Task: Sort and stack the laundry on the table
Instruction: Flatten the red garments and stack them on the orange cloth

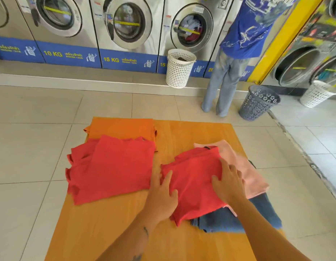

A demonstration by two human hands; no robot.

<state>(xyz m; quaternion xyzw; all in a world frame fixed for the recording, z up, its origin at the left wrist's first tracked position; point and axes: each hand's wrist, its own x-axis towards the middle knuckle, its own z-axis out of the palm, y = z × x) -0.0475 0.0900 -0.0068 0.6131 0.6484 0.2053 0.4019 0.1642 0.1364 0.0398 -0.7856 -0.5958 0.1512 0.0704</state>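
Bare table [110,228] lies nearest. Beyond it, the left hand [163,194] and right hand [230,182] lie open, flat on a folded red shirt [193,185] topping pink cloth [246,166] and jeans [229,221] overhanging the table's right edge. A red pile [114,168] lies left.

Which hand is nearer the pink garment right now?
Right. The right hand lies flat on the red garment, right beside the pink garment. The left hand presses the red garment's opposite edge, farther away.
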